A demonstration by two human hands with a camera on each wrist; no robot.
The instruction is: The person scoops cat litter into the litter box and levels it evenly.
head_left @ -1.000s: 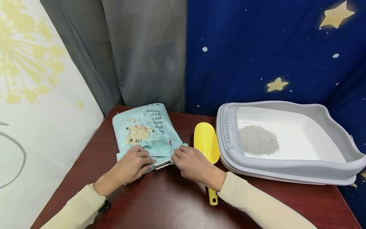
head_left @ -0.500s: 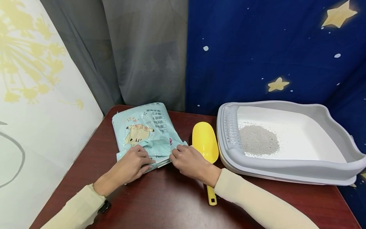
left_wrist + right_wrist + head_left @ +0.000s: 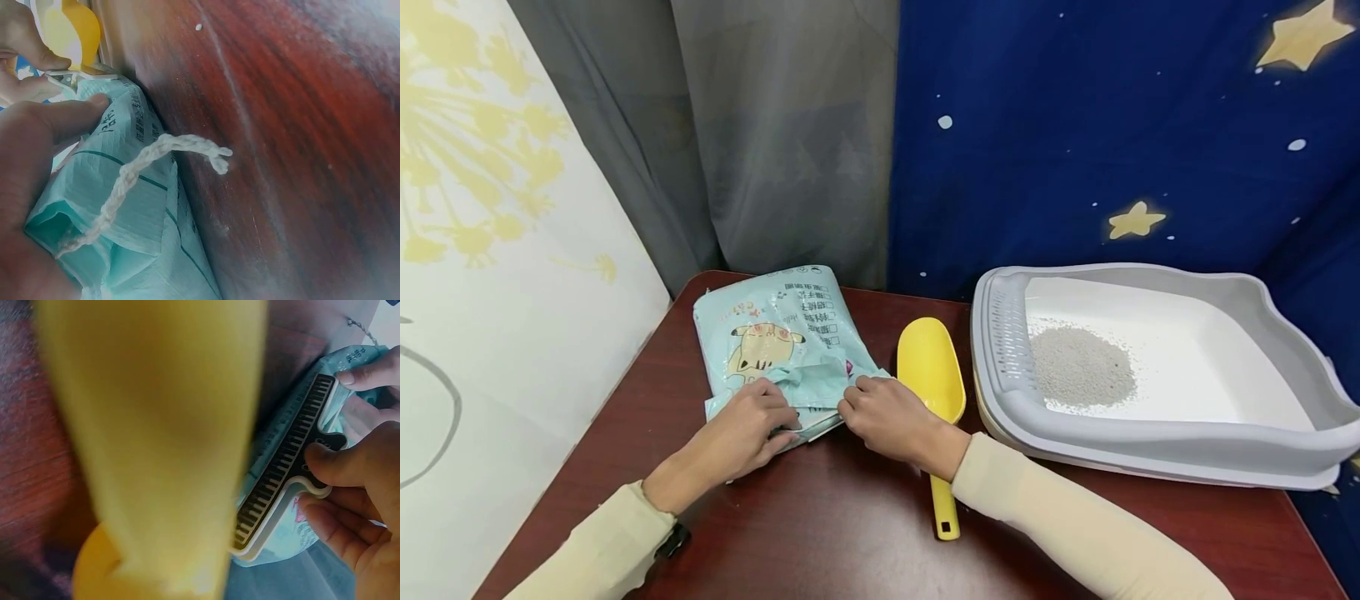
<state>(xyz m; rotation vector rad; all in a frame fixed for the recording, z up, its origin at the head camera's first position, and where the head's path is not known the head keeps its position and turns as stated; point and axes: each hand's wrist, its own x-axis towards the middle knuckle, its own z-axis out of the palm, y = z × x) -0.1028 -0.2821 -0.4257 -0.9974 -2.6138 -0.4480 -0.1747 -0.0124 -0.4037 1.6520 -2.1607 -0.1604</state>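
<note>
A light-blue printed bag lies on the table, its near edge folded over. My left hand grips that folded edge; in the left wrist view the thumb lies along the bag and a twisted string hangs from its corner. At the right end of the fold, my right hand pinches a clip with a piano-key pattern, thumb on its handle. The clip lies along the bag's edge. Under my right wrist is a yellow scoop, part of its handle hidden.
To the right stands a grey and white litter box with a heap of grey litter inside. Curtains hang behind the dark red table. A patterned white wall borders the left side.
My right hand has moved slightly left along the bag's edge. The scoop has shifted a little left, away from the litter box. My left hand has barely moved.
</note>
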